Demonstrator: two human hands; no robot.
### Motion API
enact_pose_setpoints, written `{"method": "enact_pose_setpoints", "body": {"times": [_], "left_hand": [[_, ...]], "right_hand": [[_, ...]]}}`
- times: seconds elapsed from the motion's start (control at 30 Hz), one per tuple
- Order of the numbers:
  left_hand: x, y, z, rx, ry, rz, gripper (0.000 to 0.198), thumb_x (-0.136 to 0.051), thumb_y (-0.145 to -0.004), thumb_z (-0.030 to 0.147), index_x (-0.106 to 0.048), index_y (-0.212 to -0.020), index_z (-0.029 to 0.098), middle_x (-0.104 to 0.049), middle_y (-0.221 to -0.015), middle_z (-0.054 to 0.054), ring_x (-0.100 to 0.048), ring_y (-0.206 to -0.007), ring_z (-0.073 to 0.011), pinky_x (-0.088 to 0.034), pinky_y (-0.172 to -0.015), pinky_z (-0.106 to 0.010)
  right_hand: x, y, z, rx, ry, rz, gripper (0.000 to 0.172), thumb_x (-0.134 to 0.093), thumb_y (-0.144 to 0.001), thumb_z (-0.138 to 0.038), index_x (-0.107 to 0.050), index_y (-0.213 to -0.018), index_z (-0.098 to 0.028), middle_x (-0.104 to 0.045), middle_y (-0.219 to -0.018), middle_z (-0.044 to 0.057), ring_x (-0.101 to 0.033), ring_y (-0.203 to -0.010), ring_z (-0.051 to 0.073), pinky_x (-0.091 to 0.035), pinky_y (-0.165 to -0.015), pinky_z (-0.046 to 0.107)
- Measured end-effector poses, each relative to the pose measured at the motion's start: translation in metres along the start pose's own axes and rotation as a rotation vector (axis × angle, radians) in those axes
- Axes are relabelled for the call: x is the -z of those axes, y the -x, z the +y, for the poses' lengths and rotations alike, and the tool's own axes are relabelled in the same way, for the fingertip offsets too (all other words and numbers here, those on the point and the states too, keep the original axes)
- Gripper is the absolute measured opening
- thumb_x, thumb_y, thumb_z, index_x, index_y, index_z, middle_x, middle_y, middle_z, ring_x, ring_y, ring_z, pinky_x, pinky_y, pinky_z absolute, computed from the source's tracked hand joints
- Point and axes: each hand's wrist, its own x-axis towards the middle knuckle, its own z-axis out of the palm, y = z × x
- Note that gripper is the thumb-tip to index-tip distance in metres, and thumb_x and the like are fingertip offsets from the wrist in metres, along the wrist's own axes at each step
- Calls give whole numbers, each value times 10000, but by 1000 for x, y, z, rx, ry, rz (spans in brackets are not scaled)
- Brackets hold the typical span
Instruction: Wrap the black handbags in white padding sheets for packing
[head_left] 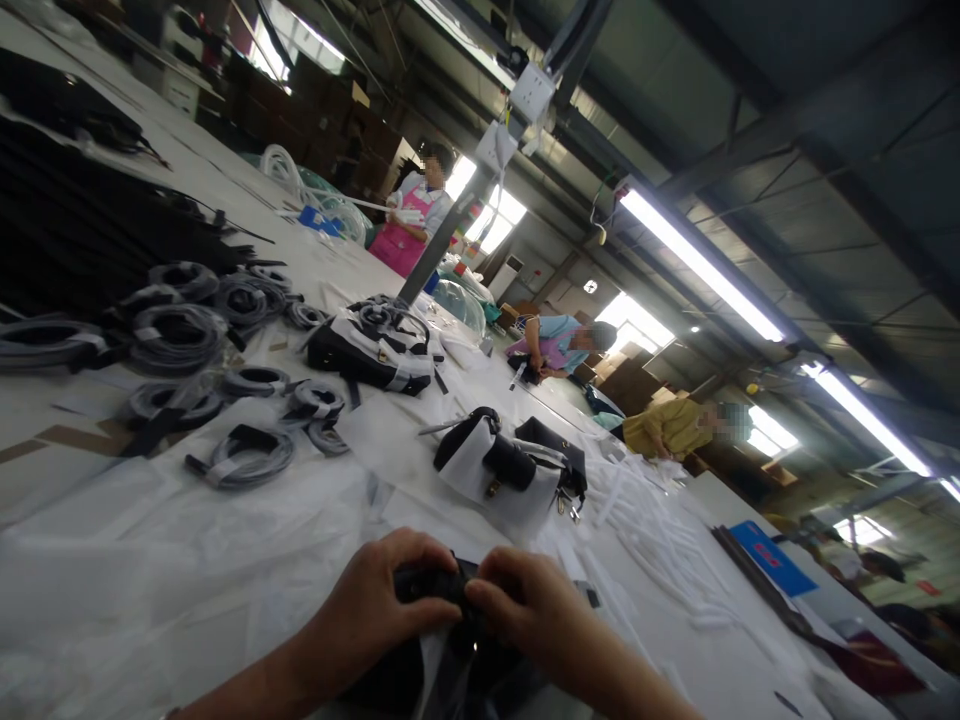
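edges: the counter (112,560) runs off the frame on the left and at the bottom; its far edge slants away on the right past a blue card (772,557).
open room: i see bare white sheeting left of my hands; ahead the way is crowded by a black and white bag (501,468), and further off by a second bag (371,350).
left side: grey coils (180,335) lie well apart from my hands, with a black stack (75,230) behind them.
right side: white strips (645,540) are scattered near the right hand.
hidden: the black item (435,585) is mostly covered by my fingers, and its lower part is cut off by the frame; i cannot tell what it is.
left hand (379,605): grip curled tight over the item's left end.
right hand (525,605): grip pinching the item's right end, touching the left fingers.
item place: low centre, between both hands, just above the counter.
others: three people work far along the counter.
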Motion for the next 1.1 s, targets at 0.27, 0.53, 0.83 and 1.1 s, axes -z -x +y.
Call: {"method": "enact_pose_setpoints", "body": {"times": [0.27, 0.53, 0.83, 1.1], "left_hand": [[0, -1, -1, -11, 79, -19, 287, -805, -682, 179, -741, -941, 285, -738, -961, 45, -664, -960, -198, -475, -877, -254], [20, -7, -12, 101, 83, -101, 412, -721, -801, 513, -677, -1075, 208, -699, -876, -16, -643, -779, -193, -472, -670, -272], [21, -12, -4, 217, 388, -197, 468, -712, -803, 547, -586, -1089, 199, -468, -691, 69, -395, -617, -101, -274, -539, -213], [87, 16, -45, 317, 215, 110, 547, -739, -742, 600, -599, -1125, 236, -483, -679, 54, -439, -594, -127, -368, -526, -216]], "right_hand": [[-7, -10, -8, 92, -48, -53, 242, -621, -876, -266, -637, -1117, -260, -620, -664, -63, -581, -627, 123, -406, -594, 215], [0, -8, -25, 248, 279, -44, 360, -794, -757, -354, -716, -1104, -297, -758, -992, 6, -692, -913, 209, -444, -764, 269], [1, -10, -26, 240, 383, 34, 268, -746, -745, -346, -726, -1008, -299, -746, -899, 11, -684, -881, 234, -440, -758, 306], [12, -11, -20, 177, 340, -14, 279, -733, -746, -380, -732, -1017, -316, -756, -920, -6, -703, -886, 228, -473, -759, 306]]}}
